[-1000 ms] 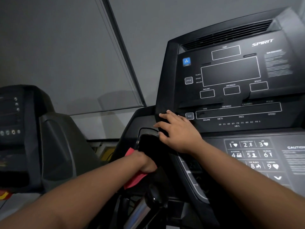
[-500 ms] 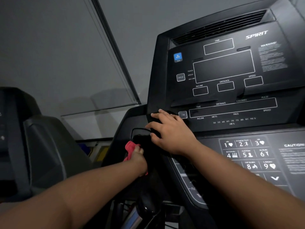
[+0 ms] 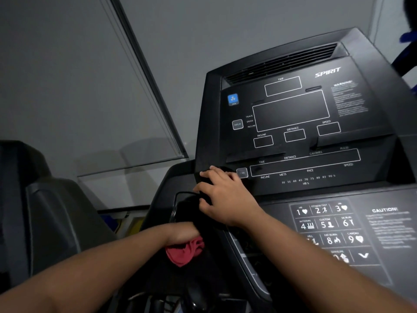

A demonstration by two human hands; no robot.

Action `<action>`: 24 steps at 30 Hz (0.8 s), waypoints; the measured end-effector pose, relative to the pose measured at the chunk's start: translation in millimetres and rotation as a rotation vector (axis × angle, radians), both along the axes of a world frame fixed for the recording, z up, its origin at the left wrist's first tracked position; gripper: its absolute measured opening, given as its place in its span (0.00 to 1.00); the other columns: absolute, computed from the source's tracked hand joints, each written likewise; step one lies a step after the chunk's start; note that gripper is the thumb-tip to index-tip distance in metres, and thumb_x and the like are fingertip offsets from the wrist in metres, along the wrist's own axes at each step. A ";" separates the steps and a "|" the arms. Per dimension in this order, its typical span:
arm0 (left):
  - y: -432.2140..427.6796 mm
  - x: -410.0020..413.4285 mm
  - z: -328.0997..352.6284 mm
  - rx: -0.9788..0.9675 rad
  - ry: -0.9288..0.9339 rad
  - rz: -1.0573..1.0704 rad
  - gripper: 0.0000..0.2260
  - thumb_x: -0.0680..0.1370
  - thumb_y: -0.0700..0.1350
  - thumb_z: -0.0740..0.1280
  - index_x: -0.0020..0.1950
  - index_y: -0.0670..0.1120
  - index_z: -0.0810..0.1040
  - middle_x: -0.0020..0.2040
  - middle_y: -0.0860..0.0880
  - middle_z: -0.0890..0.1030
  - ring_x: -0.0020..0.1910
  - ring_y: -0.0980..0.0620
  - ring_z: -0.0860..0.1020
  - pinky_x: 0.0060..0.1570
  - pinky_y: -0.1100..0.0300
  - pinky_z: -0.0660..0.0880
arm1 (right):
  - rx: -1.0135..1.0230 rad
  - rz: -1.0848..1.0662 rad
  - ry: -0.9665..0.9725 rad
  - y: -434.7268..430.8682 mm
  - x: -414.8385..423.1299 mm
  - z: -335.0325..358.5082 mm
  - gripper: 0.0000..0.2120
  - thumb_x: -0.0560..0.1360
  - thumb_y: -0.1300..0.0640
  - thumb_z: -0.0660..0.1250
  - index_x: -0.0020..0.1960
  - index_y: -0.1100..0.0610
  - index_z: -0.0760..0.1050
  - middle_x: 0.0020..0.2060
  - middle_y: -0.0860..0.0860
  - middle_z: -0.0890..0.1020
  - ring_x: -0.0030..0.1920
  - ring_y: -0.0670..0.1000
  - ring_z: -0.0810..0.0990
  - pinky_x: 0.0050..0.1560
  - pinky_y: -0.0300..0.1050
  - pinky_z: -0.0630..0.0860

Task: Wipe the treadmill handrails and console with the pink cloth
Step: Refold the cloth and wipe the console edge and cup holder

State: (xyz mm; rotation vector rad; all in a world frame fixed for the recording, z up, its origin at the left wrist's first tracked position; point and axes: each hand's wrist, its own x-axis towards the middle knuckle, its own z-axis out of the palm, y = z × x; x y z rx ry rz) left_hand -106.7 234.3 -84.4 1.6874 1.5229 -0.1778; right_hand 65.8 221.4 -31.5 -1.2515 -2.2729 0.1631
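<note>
Matte console [image 3: 293,136]; left hand [image 3: 182,232] bunches crumpled pink cloth [image 3: 186,250].

— The console [image 3: 293,123] looks like black plastic, mostly matt; its display panel is smoother, with a faint sheen; the keypad [image 3: 331,231] is a flat, smooth printed sheet.

— And the cloth [image 3: 186,251]?

— Soft pink fabric, crumpled, matt; the wall [image 3: 67,75] behind is smooth and dull grey; the neighbouring machine [image 3: 45,211] seems matt dark plastic too.
</note>
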 end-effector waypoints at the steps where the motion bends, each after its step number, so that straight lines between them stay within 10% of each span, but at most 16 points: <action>1: -7.0 -0.4 0.0 -0.020 -0.128 0.132 0.15 0.79 0.51 0.61 0.58 0.44 0.79 0.55 0.47 0.82 0.53 0.52 0.80 0.60 0.57 0.74 | 0.020 -0.017 -0.004 0.5 -1.8 -0.3 0.25 0.70 0.44 0.50 0.56 0.50 0.79 0.65 0.53 0.74 0.71 0.56 0.66 0.65 0.57 0.63; 13: -8.8 29.2 -24.4 -0.020 -0.861 1.051 0.14 0.81 0.44 0.58 0.40 0.42 0.78 0.29 0.47 0.81 0.27 0.52 0.79 0.26 0.65 0.74 | 0.044 -0.048 -0.066 2.4 -6.3 -1.8 0.27 0.67 0.43 0.46 0.56 0.51 0.76 0.66 0.52 0.71 0.72 0.55 0.62 0.65 0.56 0.62; 21: -20.0 45.9 -10.9 0.035 -0.891 0.988 0.16 0.83 0.51 0.55 0.50 0.47 0.79 0.33 0.48 0.82 0.34 0.51 0.78 0.30 0.65 0.75 | 0.011 -0.046 -0.135 1.6 -4.3 -1.2 0.19 0.75 0.44 0.54 0.63 0.46 0.72 0.70 0.49 0.65 0.74 0.51 0.54 0.69 0.52 0.55; 24: -19.8 48.6 -5.0 0.162 -0.867 0.979 0.22 0.85 0.49 0.46 0.68 0.41 0.71 0.58 0.39 0.79 0.56 0.42 0.78 0.53 0.57 0.76 | 0.016 -0.051 -0.126 -0.9 -4.0 -1.6 0.18 0.76 0.45 0.55 0.64 0.45 0.71 0.70 0.48 0.65 0.75 0.50 0.54 0.69 0.50 0.55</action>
